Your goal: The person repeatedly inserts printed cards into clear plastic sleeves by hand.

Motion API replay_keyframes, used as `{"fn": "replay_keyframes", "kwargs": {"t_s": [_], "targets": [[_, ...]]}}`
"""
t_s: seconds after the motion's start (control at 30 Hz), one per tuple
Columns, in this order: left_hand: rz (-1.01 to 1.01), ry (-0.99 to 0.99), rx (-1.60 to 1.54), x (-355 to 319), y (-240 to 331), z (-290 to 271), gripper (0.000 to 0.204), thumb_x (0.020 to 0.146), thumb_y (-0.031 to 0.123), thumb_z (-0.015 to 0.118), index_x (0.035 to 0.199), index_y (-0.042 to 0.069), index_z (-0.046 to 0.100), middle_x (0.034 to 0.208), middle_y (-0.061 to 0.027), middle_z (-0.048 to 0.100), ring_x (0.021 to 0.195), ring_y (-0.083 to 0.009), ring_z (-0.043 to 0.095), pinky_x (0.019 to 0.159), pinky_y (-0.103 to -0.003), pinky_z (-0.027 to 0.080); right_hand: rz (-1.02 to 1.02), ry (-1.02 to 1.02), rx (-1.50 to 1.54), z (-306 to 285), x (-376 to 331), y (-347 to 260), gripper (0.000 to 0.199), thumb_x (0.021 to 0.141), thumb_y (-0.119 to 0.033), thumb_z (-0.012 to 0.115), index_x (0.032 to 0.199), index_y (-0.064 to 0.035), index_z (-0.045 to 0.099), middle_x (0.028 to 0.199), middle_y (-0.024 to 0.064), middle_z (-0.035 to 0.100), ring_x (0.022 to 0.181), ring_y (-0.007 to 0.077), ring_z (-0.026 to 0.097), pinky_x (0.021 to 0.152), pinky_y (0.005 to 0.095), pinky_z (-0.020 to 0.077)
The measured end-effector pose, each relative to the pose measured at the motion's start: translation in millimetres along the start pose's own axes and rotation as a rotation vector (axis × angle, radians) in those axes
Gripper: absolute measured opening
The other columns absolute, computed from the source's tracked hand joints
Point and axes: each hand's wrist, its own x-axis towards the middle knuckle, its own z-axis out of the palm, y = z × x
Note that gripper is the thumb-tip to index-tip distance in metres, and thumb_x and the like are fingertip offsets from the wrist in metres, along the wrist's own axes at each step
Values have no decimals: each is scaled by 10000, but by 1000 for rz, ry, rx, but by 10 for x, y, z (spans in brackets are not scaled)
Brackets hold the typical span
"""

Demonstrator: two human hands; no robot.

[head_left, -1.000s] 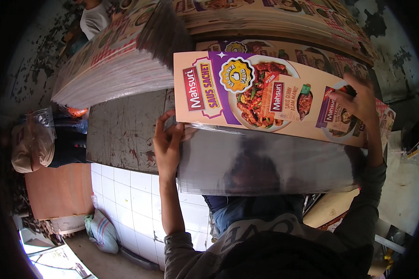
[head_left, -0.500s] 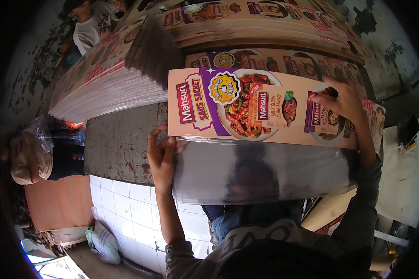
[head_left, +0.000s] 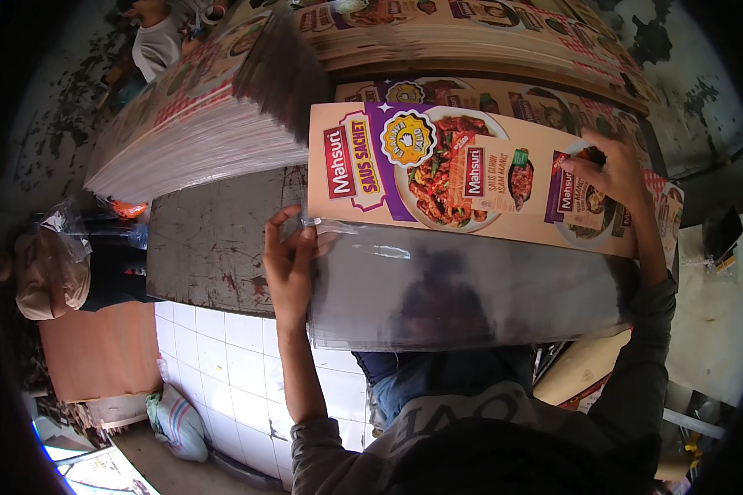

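Observation:
A long printed cardboard sheet (head_left: 437, 177), peach and purple with food pictures, lies slanted across the far part of a stack of clear plastic sleeves (head_left: 462, 297). My right hand (head_left: 615, 169) grips the sheet near its right end, thumb on the printed face and fingers at the far edge. My left hand (head_left: 291, 264) is at the left end of the sleeves, thumb and curled fingers closed on the corner of the top sleeve. That sleeve's edge lifts slightly and catches light beside the thumb. The sheet's near edge lies along the sleeve's far edge; whether it is inside cannot be told.
A tall stack of similar sheets, apparently in plastic (head_left: 198, 132), stands at the far left. More printed sheets (head_left: 470, 41) are piled along the back. The worn dark table (head_left: 215, 247) shows at left. People (head_left: 157, 41) are beyond the table and at left.
The printed sheet has shifted slightly away from me and to the right, tilting down more toward its right end. The top sleeve's far left corner is raised more by my left hand.

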Motion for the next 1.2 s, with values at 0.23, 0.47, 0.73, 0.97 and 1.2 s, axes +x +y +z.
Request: {"fn": "replay_keyframes", "kwargs": {"t_s": [0.23, 0.47, 0.73, 0.97, 1.2], "targets": [[-13, -3, 47, 27, -45, -48, 348, 898, 72, 499, 1211, -11, 369, 835, -110, 662, 768, -108, 623, 712, -219, 479, 39, 43, 57, -13, -52, -36, 331, 708, -279, 727, 809, 5, 591, 679, 118, 620, 589, 203, 591, 578, 298, 452], [-41, 16, 9, 59, -55, -36, 340, 889, 39, 487, 1194, -26, 353, 804, -123, 662, 749, -124, 635, 663, -210, 487, -62, 137, 6, 1, -45, -36, 350, 684, -301, 746, 755, -8, 570, 625, 115, 571, 535, 229, 521, 538, 306, 420], [-26, 13, 3, 54, -57, -41, 342, 897, 70, 498, 1195, -18, 355, 842, -124, 664, 773, -103, 623, 684, -202, 467, -98, 155, -23, -27, -14, -27, 382, 674, -340, 754, 701, -17, 552, 558, 98, 513, 485, 237, 457, 503, 306, 393], [21, -34, 61, 40, -93, -89, 345, 915, 124, 499, 1200, -11, 360, 851, -117, 666, 796, -81, 599, 725, -190, 440, -36, -5, 0, 32, -14, -18, 336, 717, -294, 719, 800, 0, 579, 668, 122, 592, 573, 211, 563, 572, 304, 441], [25, -21, 45, 36, -88, -52, 352, 918, 134, 502, 1199, -19, 354, 848, -113, 665, 793, -78, 591, 724, -192, 442, 28, -75, 0, 54, -3, 34, 356, 733, -307, 707, 823, 13, 581, 693, 131, 609, 599, 209, 582, 588, 318, 446]]}}
